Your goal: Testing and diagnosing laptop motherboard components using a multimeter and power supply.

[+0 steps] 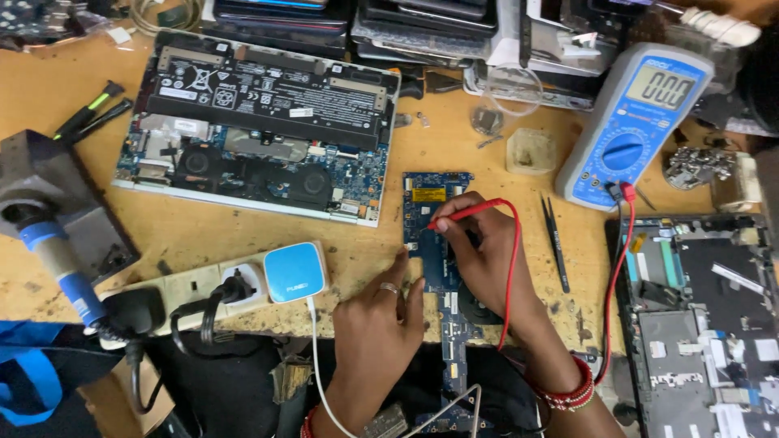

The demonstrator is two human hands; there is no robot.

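Cluttered wooden table (203,235), laptop guts all over. A thin blue circuit board (434,243) is laid flat mid-table: light, stiff, probably fragile, best gripped by its edges. It's steadied by the left hand (375,324), fingertips pressed down, while a red probe (471,212) is pinched in the right hand (487,259).

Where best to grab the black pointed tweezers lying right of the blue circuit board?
Probably pinch the black pointed tweezers across the wider lower half, coming from above: they lie flat on the wooden bench, tips pointing away, with bare space either side.

Wooden workbench (454,146) bears circuit board (428,195), laptop (260,122), multimeter (633,130).
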